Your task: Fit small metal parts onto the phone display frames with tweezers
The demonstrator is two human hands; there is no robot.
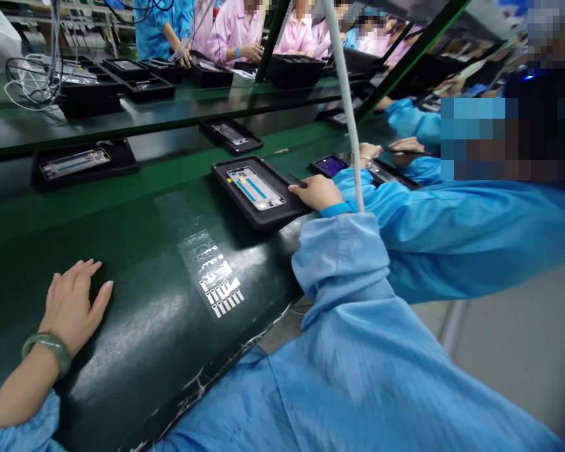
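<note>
My left hand [75, 307], with a green bangle [47, 351] at the wrist, lies palm down on the green work surface [136, 270], fingers spread and holding nothing. My right hand [321, 193] is closed at the right rim of a black tray [249, 213]. A slender dark piece shows by its fingers; I cannot make out what it is. Inside the tray lies a silver phone frame [257, 187] with blue strips and a small yellow tab. Between my hands, a clear sheet of small white stickers [221, 295] lies on the surface.
Two more black trays with phone frames, one at left [85, 164] and one behind [230, 136], stand farther back. A pale pole [343, 94] rises near my right wrist. Beside me on the right is a co-worker's blue sleeve [471, 238]. Tangled cables [47, 78] hang back left.
</note>
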